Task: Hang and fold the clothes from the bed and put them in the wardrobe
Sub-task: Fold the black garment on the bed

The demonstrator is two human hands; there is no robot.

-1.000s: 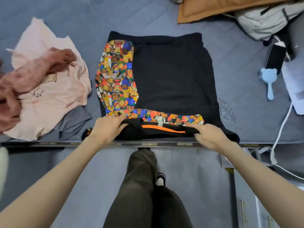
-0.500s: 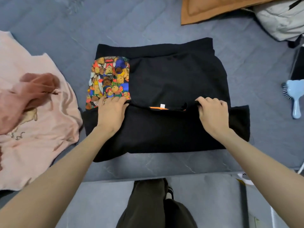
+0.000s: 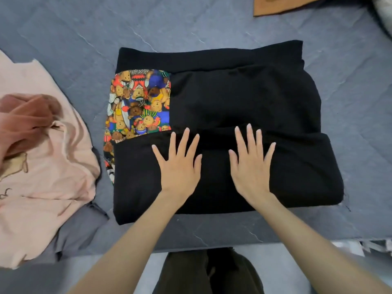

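Note:
A black garment (image 3: pixel 244 98) with a colourful teddy-bear print panel (image 3: pixel 139 105) on its left side lies folded on the blue-grey bed (image 3: pixel 63 39). Its near part is folded up over the middle, and the fold edge runs across just past my fingertips. My left hand (image 3: pixel 179 164) and my right hand (image 3: pixel 251 164) lie flat side by side on the folded-over layer, fingers spread, holding nothing.
A pale pink top (image 3: pixel 42 187) with a dusty-red garment (image 3: pixel 25 122) on it lies at the left, over a grey piece (image 3: pixel 80 230). An orange-brown pillow corner (image 3: pixel 280 5) is at the far edge. My legs and the floor show below the bed edge.
My hands carried the garment's near edge up and away from me, then let go of it. They now press flat on the fold, closer together. The view moved in over the bed.

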